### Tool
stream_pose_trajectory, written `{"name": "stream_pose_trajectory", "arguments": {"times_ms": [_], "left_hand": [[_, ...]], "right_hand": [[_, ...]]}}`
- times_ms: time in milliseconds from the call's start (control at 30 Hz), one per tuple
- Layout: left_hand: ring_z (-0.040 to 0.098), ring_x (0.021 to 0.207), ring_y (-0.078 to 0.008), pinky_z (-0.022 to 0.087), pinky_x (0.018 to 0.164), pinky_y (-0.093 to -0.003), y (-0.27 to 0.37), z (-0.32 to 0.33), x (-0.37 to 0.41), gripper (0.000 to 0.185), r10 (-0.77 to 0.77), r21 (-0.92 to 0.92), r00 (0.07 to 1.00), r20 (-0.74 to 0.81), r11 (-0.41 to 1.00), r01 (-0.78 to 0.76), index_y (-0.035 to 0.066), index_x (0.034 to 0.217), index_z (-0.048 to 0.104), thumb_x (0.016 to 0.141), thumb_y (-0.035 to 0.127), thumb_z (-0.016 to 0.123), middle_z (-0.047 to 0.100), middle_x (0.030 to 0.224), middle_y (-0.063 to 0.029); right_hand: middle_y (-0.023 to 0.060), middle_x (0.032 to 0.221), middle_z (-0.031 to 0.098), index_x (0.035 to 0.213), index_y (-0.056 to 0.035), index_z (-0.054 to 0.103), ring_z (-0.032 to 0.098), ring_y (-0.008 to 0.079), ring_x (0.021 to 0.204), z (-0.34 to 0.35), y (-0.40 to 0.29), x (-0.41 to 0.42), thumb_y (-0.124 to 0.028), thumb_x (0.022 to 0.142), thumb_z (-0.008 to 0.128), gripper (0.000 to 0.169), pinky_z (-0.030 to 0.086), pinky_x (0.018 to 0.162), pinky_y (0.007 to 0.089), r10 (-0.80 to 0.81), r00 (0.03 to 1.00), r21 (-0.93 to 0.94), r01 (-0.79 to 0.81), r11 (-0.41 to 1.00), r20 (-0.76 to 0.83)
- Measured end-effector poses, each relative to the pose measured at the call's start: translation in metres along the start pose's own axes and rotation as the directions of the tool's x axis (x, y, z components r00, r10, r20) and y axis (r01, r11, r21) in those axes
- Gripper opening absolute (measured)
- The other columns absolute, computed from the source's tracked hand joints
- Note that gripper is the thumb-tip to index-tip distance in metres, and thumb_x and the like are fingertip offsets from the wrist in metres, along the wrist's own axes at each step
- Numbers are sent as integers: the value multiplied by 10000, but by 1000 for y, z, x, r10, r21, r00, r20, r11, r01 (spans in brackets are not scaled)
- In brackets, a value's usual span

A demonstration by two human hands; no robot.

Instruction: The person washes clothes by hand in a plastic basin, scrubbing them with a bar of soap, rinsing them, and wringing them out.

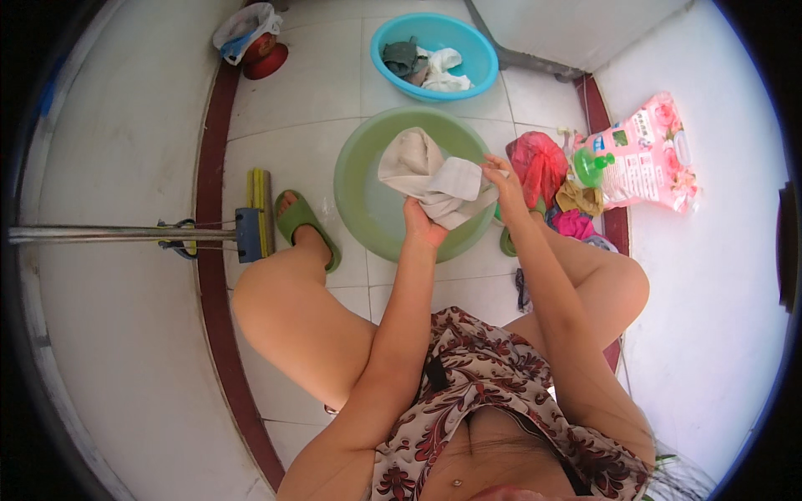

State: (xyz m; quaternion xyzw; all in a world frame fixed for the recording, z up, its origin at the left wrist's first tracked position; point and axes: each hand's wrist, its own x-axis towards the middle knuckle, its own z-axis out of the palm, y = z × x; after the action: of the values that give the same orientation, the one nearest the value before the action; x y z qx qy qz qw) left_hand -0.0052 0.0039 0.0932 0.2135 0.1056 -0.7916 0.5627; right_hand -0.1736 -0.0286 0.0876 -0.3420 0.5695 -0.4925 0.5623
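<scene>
Above a green plastic basin (357, 206) on the floor, a pale beige cloth garment (410, 156) with a whitish patch on it is held in both hands. My left hand (426, 225) grips its lower edge, the fingers partly hidden under the fabric. At the cloth's right end, my right hand (501, 178) pinches the edge between thumb and fingers. The cloth hangs over the basin, which seems to hold some water. Behind it stands a blue plastic basin (485, 50) with a dark grey cloth (401, 57) and a white cloth (446, 69) in it.
Right of the green basin lie a red plastic bag (537, 163), a green-topped bottle (589, 166), a pink detergent bag (651, 150) and crumpled coloured clothes (573, 222). A sponge mop (250, 232) lies at the left. A red bin-like container (263, 59) with a plastic bag stands at the back left.
</scene>
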Motion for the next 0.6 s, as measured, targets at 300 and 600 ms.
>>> {"name": "stream_pose_trajectory", "arguments": {"times_ms": [300,600], "left_hand": [[530,1082,-262,438,924,-411,-11,-54,18,467,-49,-66,961,274,995,69,67,1228,460,909,389,348,529,1193,-106],[530,1078,-261,441,923,-406,-26,-20,21,468,-35,-29,998,-49,999,33,65,1198,489,917,397,316,541,1177,-76]], "right_hand": [[78,792,514,725,-90,549,561,260,753,92,6,-96,-250,735,661,196,463,645,347,-595,641,-599,739,308,485],[132,793,590,753,-45,591,583,268,679,51,3,-9,-246,796,617,207,467,625,326,-506,850,-707,449,547,149]]}}
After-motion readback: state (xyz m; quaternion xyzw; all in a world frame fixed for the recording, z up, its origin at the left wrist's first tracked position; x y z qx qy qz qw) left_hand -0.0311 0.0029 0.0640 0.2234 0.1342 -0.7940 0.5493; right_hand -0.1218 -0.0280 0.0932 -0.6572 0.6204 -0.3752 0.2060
